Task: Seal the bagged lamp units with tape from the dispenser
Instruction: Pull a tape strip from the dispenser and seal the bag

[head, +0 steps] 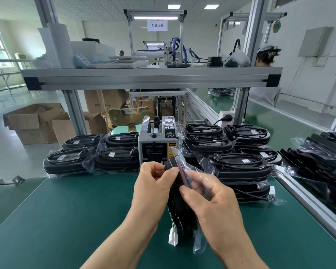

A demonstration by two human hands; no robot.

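**Bag flap held folded in front of the tape dispenser**

Head view. A bagged lamp unit (179, 193) is held upright above the middle of the green worktop (66, 220), just short of the tape dispenser (157, 141), which stands at the far edge between two groups of bagged units. The unit is gripped by both hands. The left hand (153, 183) is curled around the upper left side of the black body, its fingers pressed together and its thumb laid on the top edge. The right hand (211, 199) is set against the right side, with thumb and forefinger pinching the clear bag flap (184, 164) down against the unit; the remaining fingers are loosely spread behind the film. The flap is judged to be held folded so that a strip of tape can be laid across it, and the unit is kept close to the dispenser's outlet so that a strip is within easy reach. Whether tape is already on either fingertip cannot be told. A white connector (173, 236) on coloured wires hangs free below the unit, just over the worktop. A stack of bagged units (91, 154) is piled at the far left edge, and a larger stack (238, 152) at the far right edge; whether these are sealed cannot be told.
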